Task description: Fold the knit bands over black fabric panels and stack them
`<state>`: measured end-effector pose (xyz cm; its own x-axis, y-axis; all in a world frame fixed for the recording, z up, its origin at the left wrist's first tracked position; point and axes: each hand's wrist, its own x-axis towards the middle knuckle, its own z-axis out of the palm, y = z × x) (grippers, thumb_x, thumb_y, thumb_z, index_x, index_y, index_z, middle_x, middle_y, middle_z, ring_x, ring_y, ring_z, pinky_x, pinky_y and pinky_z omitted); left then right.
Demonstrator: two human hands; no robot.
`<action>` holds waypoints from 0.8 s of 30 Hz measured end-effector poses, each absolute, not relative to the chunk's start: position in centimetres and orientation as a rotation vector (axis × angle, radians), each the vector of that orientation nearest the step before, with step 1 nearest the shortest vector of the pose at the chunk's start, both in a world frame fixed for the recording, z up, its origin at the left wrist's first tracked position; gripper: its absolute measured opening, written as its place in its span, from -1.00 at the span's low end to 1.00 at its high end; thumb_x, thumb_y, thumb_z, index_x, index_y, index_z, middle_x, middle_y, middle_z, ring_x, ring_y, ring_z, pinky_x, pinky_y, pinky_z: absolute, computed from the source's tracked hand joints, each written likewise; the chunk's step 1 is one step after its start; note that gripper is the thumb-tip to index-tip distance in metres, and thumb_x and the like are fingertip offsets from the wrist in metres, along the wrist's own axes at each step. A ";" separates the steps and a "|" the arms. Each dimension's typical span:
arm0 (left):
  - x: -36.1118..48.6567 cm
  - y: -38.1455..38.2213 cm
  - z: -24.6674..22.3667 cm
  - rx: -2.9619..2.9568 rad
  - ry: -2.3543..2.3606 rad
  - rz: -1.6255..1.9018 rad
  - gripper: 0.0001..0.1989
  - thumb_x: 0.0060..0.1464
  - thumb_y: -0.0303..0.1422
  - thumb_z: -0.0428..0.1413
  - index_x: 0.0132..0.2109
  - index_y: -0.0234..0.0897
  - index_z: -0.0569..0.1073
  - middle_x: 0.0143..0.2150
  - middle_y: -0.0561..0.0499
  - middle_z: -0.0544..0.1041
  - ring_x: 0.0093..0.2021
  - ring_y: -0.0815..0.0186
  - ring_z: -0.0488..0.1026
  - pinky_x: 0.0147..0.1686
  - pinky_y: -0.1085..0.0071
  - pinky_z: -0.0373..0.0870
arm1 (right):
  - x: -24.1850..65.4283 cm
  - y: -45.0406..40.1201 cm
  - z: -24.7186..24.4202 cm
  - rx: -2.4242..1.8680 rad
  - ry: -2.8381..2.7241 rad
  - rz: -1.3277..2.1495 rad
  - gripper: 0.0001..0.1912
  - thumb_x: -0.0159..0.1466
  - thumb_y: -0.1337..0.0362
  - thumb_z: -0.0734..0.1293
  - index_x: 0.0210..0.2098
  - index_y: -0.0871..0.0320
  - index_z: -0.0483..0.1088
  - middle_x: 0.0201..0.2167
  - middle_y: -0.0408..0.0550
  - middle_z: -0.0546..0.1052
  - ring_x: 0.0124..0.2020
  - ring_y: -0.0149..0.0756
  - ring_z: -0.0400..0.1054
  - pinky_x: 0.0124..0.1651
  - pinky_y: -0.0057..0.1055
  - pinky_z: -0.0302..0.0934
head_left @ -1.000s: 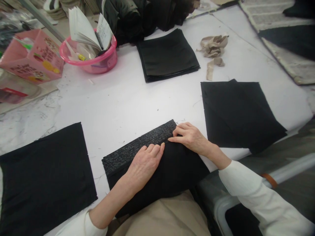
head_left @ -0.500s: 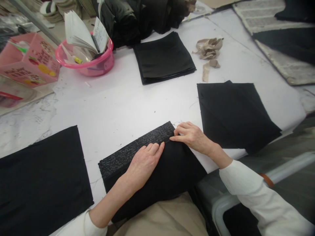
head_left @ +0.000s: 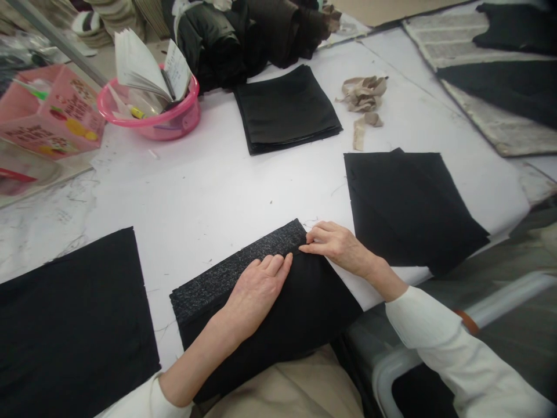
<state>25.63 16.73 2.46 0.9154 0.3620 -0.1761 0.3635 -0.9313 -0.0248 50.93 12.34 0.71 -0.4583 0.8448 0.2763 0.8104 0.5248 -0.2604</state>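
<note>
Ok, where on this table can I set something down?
Widest is the white tabletop between the pink basin, the black stack and the speckled-edged cloth, bar small specks. A narrow strip separates that cloth from the black cloth at left. It's crowded at far left, where the pink box stands beside the basin.

At ten o'clock a pink basin (head_left: pixel 178 123) is seen, in which an open notebook (head_left: pixel 140 69) is propped; farther out, a pink printed carton (head_left: pixel 73 113) is placed beside it. Toward half past one, a beige fabric strip (head_left: pixel 363 96) is left crumpled on the white tabletop (head_left: pixel 209 180). At two o'clock a pale panel (head_left: pixel 446 40) is partly covered by dark cloth (head_left: pixel 505 87). Near four o'clock a pale tube (head_left: pixel 517 295) is ringed by an orange band (head_left: pixel 467 321).
</note>
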 end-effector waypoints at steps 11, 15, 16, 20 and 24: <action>27.1 16.5 2.2 3.149 0.513 -0.205 -0.49 0.22 -0.63 -0.12 0.31 -0.49 0.11 -0.10 -0.12 0.37 -0.14 0.20 0.35 -0.24 0.25 0.34 | 51.0 12.2 1.0 -1.370 -2.386 0.167 -0.79 0.37 0.35 0.24 -0.10 0.07 0.49 -0.22 -0.05 0.47 -0.14 -0.35 0.30 -0.09 -0.35 0.23; 28.0 16.5 2.2 3.147 0.520 -0.185 -0.52 0.24 -0.60 -0.09 0.28 -0.50 0.14 -0.15 -0.08 0.37 -0.21 0.23 0.35 -0.28 0.26 0.33 | 51.0 12.2 1.1 -1.394 -2.393 0.179 -0.79 0.37 0.37 0.22 -0.13 0.11 0.49 -0.22 -0.03 0.47 -0.13 -0.34 0.31 -0.09 -0.35 0.25; 28.2 16.5 2.3 3.146 0.526 -0.178 -0.54 0.24 -0.59 -0.09 0.27 -0.50 0.15 -0.15 -0.07 0.37 -0.21 0.23 0.35 -0.28 0.26 0.33 | 51.0 12.1 1.1 -1.400 -2.391 0.184 -0.79 0.37 0.38 0.22 -0.14 0.12 0.49 -0.22 -0.03 0.48 -0.13 -0.33 0.31 -0.09 -0.35 0.26; 28.6 16.3 2.3 3.149 0.547 -0.141 -0.57 0.25 -0.59 -0.10 0.25 -0.46 0.17 -0.11 -0.11 0.38 -0.16 0.24 0.35 -0.22 0.27 0.34 | 51.2 12.1 1.2 -1.411 -2.361 0.204 -0.78 0.36 0.40 0.23 -0.10 0.12 0.48 -0.21 -0.02 0.48 -0.12 -0.32 0.33 -0.08 -0.34 0.29; 28.7 16.3 2.2 3.127 0.564 -0.129 -0.55 0.25 -0.60 -0.10 0.26 -0.43 0.16 -0.10 -0.11 0.38 -0.15 0.24 0.36 -0.20 0.28 0.35 | 51.8 11.8 1.2 -1.440 -2.288 0.247 -0.77 0.36 0.39 0.23 -0.07 0.12 0.47 -0.21 -0.02 0.49 -0.12 -0.32 0.35 -0.08 -0.34 0.32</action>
